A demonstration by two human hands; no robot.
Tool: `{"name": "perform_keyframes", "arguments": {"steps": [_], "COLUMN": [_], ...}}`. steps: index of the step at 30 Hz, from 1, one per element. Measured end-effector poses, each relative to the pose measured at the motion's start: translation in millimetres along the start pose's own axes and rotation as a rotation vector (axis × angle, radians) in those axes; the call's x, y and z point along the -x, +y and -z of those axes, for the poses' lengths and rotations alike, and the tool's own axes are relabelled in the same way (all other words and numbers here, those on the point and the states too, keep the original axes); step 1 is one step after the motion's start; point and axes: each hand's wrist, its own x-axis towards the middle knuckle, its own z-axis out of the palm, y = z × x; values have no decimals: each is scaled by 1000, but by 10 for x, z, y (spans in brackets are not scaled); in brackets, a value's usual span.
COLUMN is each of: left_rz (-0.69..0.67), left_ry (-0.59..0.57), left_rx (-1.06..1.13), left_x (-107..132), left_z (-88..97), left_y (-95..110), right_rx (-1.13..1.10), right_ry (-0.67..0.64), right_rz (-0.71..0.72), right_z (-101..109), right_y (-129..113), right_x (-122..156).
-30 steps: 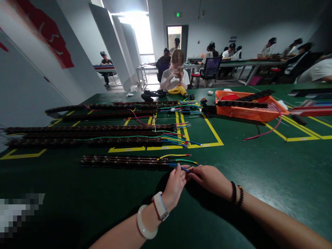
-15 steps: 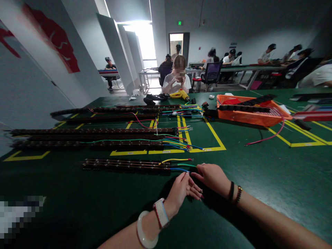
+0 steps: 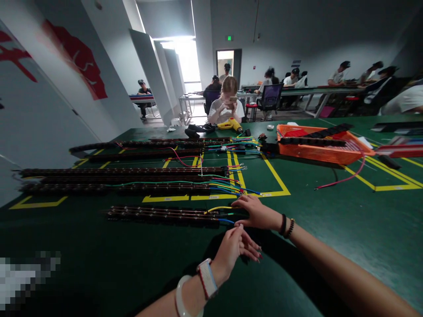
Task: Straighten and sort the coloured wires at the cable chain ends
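A short black cable chain (image 3: 161,215) lies on the green table (image 3: 330,229) in front of me, with yellow, green and blue wires coming out of its right end. My left hand (image 3: 236,247), with a watch and a bangle on its wrist, pinches the tip of the blue wire (image 3: 228,220) between thumb and forefinger; its other fingers are spread. My right hand (image 3: 257,212) reaches across from the right. Its fingers curl down over the ends of the yellow wire (image 3: 220,208) and the green wire, which are hidden beneath it.
Several long black cable chains (image 3: 122,179) with coloured wires lie in rows inside yellow tape lines. An orange basket (image 3: 325,152) stands at the back right with a loose red wire (image 3: 343,179) beside it. A yellow heat gun (image 3: 229,125) lies before a seated person (image 3: 226,103).
My right hand has moved up and left, from beside the blue wire onto the yellow and green wire ends. My left hand has drawn back slightly toward me, still pinching the blue wire.
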Motion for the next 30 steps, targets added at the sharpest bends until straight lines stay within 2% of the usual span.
{"name": "perform_keyframes", "arguments": {"steps": [4,9,16,19,24,30], "left_rz": [2,20,-3,-18,-44,-74], "left_ry": [1,20,113,113,89,129], "left_rx": [-27,-6,144,195,285,393], "left_x": [21,6,-57,-69,-59,-31], "left_z": [-18,-13,7,16,31,4], "left_y": [25,22,-34,-40,-12,0], "right_rx": [-22,-71,-153,-144,71,382], "right_ry": [-40,0,46,59,61,56], "right_rz": [9,12,-9,23,93,200], "right_z": [-69,-136,-166,-160,-123,-109], "right_y": [-27,-19,2,-25,-102,-202], "right_x": [-16,-32,-40,-31,2,74]}}
